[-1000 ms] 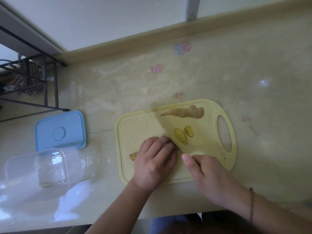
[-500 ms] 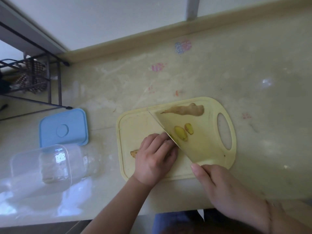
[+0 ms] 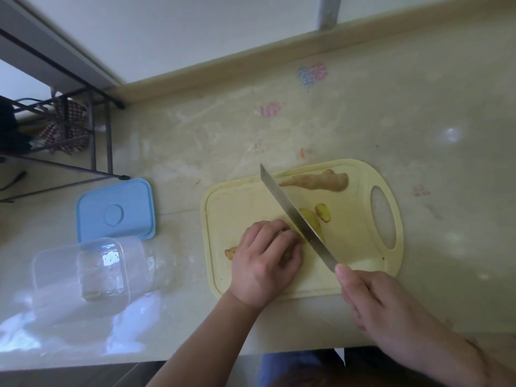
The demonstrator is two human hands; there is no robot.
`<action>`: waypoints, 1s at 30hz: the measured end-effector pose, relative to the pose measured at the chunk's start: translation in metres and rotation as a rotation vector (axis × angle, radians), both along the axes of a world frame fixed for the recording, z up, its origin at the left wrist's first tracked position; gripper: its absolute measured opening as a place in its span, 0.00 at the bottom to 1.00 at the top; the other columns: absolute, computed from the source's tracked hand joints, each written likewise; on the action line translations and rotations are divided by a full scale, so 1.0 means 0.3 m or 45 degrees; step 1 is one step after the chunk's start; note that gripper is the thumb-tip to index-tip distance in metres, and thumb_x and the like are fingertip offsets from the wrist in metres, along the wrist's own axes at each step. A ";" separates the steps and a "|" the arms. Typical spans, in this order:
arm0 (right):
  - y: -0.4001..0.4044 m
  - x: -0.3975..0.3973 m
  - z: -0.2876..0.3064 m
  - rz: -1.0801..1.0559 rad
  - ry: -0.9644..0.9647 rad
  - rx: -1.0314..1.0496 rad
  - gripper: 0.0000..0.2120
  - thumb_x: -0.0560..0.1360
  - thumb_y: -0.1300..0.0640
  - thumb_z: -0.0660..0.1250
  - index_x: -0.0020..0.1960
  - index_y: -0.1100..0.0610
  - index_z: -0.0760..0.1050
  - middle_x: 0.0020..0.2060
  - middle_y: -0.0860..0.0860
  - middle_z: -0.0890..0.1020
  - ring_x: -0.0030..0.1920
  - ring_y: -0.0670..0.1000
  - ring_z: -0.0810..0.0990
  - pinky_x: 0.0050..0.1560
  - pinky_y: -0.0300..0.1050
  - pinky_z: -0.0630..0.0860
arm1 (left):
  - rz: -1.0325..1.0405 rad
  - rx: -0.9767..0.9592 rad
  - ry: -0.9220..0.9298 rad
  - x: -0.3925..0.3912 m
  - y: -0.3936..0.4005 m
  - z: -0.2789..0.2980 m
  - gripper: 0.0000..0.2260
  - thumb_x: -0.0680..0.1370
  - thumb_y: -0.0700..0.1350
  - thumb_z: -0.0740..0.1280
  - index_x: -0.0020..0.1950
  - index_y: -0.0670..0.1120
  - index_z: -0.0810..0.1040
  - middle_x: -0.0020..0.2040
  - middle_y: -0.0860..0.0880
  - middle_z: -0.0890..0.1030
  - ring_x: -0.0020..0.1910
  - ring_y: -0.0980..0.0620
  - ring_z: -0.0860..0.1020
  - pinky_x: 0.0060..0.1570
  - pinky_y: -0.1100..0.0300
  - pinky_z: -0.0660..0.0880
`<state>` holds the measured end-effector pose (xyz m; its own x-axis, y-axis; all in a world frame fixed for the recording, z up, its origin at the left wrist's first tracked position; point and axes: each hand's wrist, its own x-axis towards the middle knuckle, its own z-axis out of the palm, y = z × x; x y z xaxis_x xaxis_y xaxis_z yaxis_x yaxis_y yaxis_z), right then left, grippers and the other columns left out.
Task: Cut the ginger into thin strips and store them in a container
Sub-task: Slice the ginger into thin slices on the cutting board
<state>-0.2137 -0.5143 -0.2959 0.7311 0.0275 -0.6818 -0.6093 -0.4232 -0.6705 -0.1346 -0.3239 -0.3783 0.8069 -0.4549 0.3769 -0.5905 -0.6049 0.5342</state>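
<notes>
On the pale yellow cutting board (image 3: 240,202) my left hand (image 3: 265,261) curls over a piece of ginger (image 3: 230,252), whose brown end pokes out at the left. My right hand (image 3: 382,303) grips the handle of a knife (image 3: 296,219). Its blade stands on edge, just right of my left fingertips. Two yellow ginger slices (image 3: 321,215) lie right of the blade. A long unpeeled ginger piece (image 3: 321,181) rests near the board's far edge. A clear plastic container (image 3: 92,272) lies on its side at the left, with its blue lid (image 3: 116,209) behind it.
The board sits on a beige countertop (image 3: 418,121) with faint coloured marks. A dark metal rack (image 3: 64,141) stands at the far left. The counter's front edge runs just below my wrists. A raised ledge borders the counter at the back.
The knife blade has turned from lying tilted over the slices to standing on edge against my left fingertips. My right hand drew back towards me. My left hand stayed on the ginger.
</notes>
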 end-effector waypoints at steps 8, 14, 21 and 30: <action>-0.007 -0.010 0.059 0.073 -0.020 -0.102 0.42 0.59 0.11 0.37 0.35 0.47 0.67 0.25 0.47 0.69 0.28 0.45 0.69 0.33 0.39 0.65 | 0.020 -0.018 -0.019 0.001 -0.003 -0.010 0.04 0.76 0.39 0.73 0.45 0.38 0.85 0.48 0.44 0.84 0.43 0.43 0.81 0.44 0.50 0.78; -0.010 -0.023 0.070 0.091 -0.003 -0.150 0.45 0.58 0.11 0.35 0.37 0.48 0.69 0.26 0.46 0.73 0.30 0.45 0.73 0.35 0.40 0.67 | 0.019 -0.025 -0.014 0.001 0.001 -0.014 0.04 0.76 0.39 0.73 0.45 0.38 0.85 0.48 0.44 0.84 0.44 0.42 0.81 0.44 0.51 0.78; -0.008 -0.026 0.080 0.102 0.065 -0.193 0.50 0.55 0.11 0.32 0.32 0.55 0.65 0.27 0.44 0.75 0.31 0.43 0.75 0.38 0.39 0.70 | 0.000 -0.024 -0.010 0.002 0.000 -0.004 0.01 0.74 0.36 0.74 0.43 0.39 0.84 0.47 0.44 0.83 0.43 0.41 0.81 0.44 0.51 0.78; 0.078 0.098 0.009 0.115 -0.049 -0.172 0.32 0.68 0.26 0.43 0.31 0.52 0.67 0.22 0.48 0.72 0.25 0.45 0.70 0.34 0.43 0.68 | -0.019 -0.039 -0.025 0.002 -0.003 -0.006 0.02 0.74 0.36 0.74 0.45 0.38 0.85 0.49 0.43 0.84 0.44 0.41 0.81 0.46 0.50 0.79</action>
